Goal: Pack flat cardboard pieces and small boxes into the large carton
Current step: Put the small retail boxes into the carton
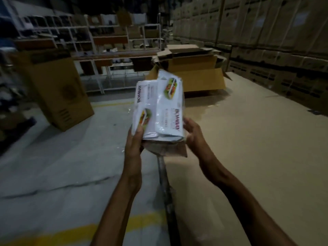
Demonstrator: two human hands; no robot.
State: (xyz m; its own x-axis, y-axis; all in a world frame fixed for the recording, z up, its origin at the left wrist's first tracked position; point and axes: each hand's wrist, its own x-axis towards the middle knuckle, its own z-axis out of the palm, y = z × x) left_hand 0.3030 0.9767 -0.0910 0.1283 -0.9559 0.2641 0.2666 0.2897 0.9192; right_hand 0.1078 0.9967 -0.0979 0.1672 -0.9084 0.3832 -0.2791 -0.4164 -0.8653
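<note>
Gripping flat pieces [158, 103] at centre frame in curled fingers [139, 130] of left hand [134, 141] and right hand [192, 134], short of the open carton [195, 80] upper right, not yet packed.

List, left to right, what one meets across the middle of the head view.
From the left: standing brown carton → left hand → bundle of flat printed pieces, gripped from both sides → right hand → wall of stacked cartons.
</note>
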